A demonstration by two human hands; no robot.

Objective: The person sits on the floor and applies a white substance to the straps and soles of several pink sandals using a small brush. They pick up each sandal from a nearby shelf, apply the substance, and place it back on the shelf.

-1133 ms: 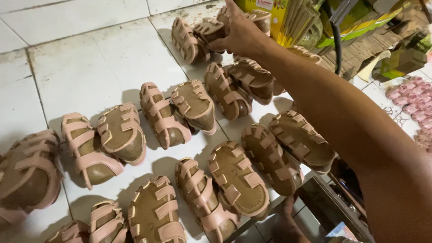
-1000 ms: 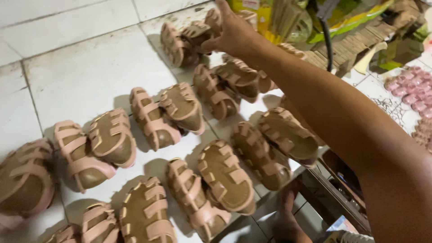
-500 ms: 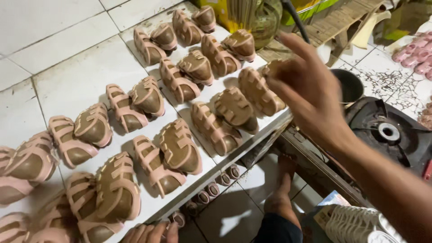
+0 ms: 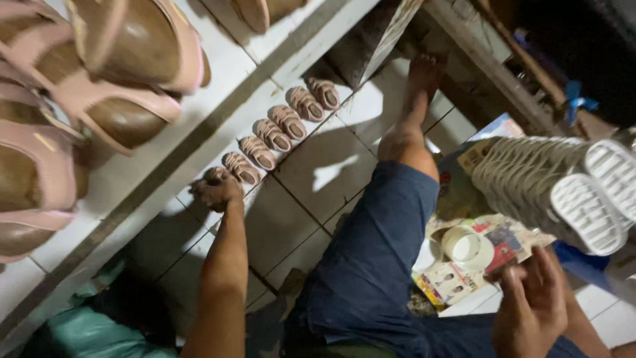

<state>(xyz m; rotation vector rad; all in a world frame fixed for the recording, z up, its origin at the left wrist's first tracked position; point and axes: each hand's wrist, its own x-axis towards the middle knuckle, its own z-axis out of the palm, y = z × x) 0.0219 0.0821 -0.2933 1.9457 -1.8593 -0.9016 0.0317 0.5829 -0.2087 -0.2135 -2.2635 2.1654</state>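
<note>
Tiled floor (image 4: 318,166), left hand (image 4: 215,189) touching small sandals (image 4: 278,132)

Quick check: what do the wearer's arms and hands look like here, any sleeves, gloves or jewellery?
Both bare. Left hand and its forearm show no sleeve, glove, watch or ring. Right hand is likewise ungloved with no visible rings; its wrist is cut off by the frame edge. Dark blue trousers below.

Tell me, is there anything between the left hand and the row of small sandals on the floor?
Nothing visible: the left hand is already at the near end of the row of small sandals, on the last one.
</note>
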